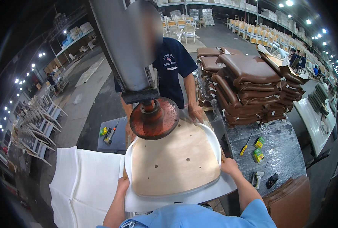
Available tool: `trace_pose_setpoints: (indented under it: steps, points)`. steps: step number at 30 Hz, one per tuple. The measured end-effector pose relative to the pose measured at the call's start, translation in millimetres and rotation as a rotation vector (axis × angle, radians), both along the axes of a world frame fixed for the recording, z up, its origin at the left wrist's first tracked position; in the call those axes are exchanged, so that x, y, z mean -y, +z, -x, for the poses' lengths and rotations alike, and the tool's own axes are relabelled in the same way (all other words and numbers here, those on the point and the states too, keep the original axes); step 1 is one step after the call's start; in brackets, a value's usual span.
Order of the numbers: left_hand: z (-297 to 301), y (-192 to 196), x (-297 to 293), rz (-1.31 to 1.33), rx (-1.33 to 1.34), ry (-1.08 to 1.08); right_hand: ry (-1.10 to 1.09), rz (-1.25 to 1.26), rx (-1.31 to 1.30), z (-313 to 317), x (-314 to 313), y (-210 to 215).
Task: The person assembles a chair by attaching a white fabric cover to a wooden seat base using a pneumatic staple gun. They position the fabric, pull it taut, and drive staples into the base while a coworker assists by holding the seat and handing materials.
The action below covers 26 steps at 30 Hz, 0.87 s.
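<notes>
A pale plywood seat panel (176, 159) with several small holes lies on a white foam sheet (146, 203), whose edge curls up around the panel's sides. My left hand (123, 185) is closed at the left edge of the foam, and my right hand (230, 166) is closed at its right edge; the fingertips of both are partly hidden. Above the panel's far end hangs a round, reddish press plate (155, 118) on a grey column (123, 45), covering part of the wood. Across from me, a co-worker's hand (195, 113) rests at the far right of the foam.
Brown upholstered seats (248, 83) are stacked on the right-hand table (267, 131). On it lie a yellow-handled screwdriver (246, 144), small green-yellow boxes (259, 155) and a staple gun (257, 178). White foam sheets (95, 176) lie at left; brown covers (290, 201) lie near right.
</notes>
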State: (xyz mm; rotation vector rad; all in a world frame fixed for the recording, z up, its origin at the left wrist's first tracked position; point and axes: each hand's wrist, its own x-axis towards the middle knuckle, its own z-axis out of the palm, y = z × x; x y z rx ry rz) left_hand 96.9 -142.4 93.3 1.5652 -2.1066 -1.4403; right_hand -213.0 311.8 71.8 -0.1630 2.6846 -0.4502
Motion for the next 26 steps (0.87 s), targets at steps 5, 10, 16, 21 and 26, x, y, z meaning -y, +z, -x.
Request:
trace_pose_setpoints:
  steps: [5, 10, 16, 21, 26]
  points:
    - [-1.5, -9.7, -4.8, 0.156, 0.049, 0.021, -0.025, -0.001, -0.139, -21.0, 11.0, 1.8]
    - [-4.5, -10.8, -6.1, 0.207, 0.004, -0.003, -0.032, -0.008, -0.159, -26.2, 13.7, 7.7]
    - [-4.5, -13.1, -5.4, 0.208, -0.020, -0.017, -0.053, -0.025, -0.159, -28.2, 16.4, 9.0]
    - [-11.5, -19.1, 2.2, 0.216, 0.019, -0.059, -0.039, -0.023, -0.175, -28.1, 15.6, 6.6]
    - [-11.9, -18.7, 5.0, 0.144, -0.032, -0.026, -0.028, -0.035, -0.162, -27.2, 19.6, 9.3]
